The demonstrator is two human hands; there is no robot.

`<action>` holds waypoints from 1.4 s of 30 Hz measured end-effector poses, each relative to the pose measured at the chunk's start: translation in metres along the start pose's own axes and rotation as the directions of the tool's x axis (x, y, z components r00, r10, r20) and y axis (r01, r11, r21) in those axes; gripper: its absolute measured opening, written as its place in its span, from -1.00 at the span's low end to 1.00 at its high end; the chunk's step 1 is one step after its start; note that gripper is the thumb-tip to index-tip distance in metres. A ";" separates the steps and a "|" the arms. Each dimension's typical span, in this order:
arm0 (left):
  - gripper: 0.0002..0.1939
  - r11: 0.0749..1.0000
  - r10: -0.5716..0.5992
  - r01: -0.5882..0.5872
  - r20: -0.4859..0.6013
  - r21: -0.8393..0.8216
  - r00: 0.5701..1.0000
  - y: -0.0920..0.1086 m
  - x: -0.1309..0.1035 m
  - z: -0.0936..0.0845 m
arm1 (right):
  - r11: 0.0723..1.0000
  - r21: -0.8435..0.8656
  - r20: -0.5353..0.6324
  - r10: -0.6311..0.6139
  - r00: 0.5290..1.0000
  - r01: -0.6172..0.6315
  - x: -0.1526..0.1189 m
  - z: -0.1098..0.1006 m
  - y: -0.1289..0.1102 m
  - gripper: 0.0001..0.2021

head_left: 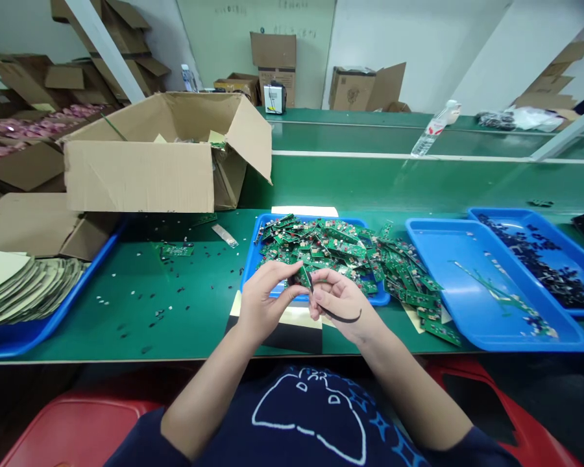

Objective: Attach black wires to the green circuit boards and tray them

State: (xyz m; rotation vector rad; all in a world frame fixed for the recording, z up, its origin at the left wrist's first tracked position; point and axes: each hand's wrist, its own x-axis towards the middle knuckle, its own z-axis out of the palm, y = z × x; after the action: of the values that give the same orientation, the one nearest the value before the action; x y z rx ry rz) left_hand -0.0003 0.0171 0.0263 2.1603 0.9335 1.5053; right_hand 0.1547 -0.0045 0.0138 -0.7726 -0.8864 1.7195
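Between the thumb and fingers of my left hand (pixel 267 295) is a small green circuit board (pixel 302 277). My right hand (pixel 338 301) pinches a thin black strip (pixel 343 318) against the board's edge; its curved tail hangs over my right wrist. Just beyond both hands, a heap of green circuit boards (pixel 340 246) fills a blue tray (pixel 247 272) and spills over its right side onto the table. A pale sheet with a black piece (pixel 292 337) lies under my hands at the table's front edge.
At left stand a big cardboard box (pixel 141 168) and a stack of pale sheets (pixel 24 292). A blue tray with scraps (pixel 428 240) and another with black parts (pixel 555 266) are at right. Small bits (pixel 160 314) litter the green table. A water bottle (pixel 428 136) leans behind.
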 end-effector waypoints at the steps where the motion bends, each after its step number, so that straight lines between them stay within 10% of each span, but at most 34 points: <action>1: -0.72 1.000 -0.021 0.022 0.007 -0.022 1.000 0.000 -0.001 0.001 | 0.999 -0.028 -0.007 -0.023 1.000 0.023 0.001 -0.001 0.001 -0.72; 7: -0.70 0.982 -0.116 0.135 0.141 -0.129 0.983 0.002 -0.008 0.002 | 0.853 -0.436 0.001 -0.319 0.948 0.287 0.004 -0.008 -0.005 -0.81; 12: -0.71 0.944 -0.194 0.238 0.198 -0.227 0.961 0.005 -0.014 0.003 | 0.269 -0.779 0.285 -0.653 0.701 0.567 0.005 -0.012 -0.016 -0.92; 17: -0.69 0.875 -0.262 0.364 0.320 -0.320 0.910 0.009 -0.013 0.004 | -0.060 -0.774 0.458 -0.741 0.492 0.630 0.006 -0.016 -0.015 -0.82; 23: -0.71 0.916 -0.200 0.300 0.342 -0.267 0.918 0.005 -0.014 0.003 | -0.058 -0.807 0.334 -0.866 0.373 0.587 0.001 -0.020 -0.020 -0.55; 25: -0.70 0.972 -0.134 0.172 0.224 -0.159 0.965 0.003 -0.015 0.002 | 0.036 -0.819 0.224 -0.898 0.378 0.572 -0.003 -0.020 -0.024 -0.62; 30: -0.65 0.998 0.055 -0.060 0.155 0.029 0.986 0.000 -0.013 0.000 | 0.302 -0.794 0.233 -0.650 0.723 0.528 -0.013 -0.013 -0.027 -0.91; 32: -0.65 0.990 0.120 -0.132 0.200 0.046 0.972 -0.001 -0.012 -0.001 | 0.329 -0.798 0.246 -0.587 0.771 0.505 -0.014 -0.009 -0.027 -0.98; 42: -0.68 0.983 0.092 -0.107 0.099 0.150 0.991 -0.001 -0.010 0.001 | 0.096 -0.741 0.454 -0.657 0.602 0.664 -0.013 -0.014 -0.017 -0.77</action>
State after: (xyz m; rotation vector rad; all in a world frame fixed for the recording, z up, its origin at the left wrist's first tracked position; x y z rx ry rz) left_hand -0.0021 0.0109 0.0187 2.3975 0.9524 1.4054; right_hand 0.1779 -0.0108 0.0220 -0.7748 -1.8510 0.2833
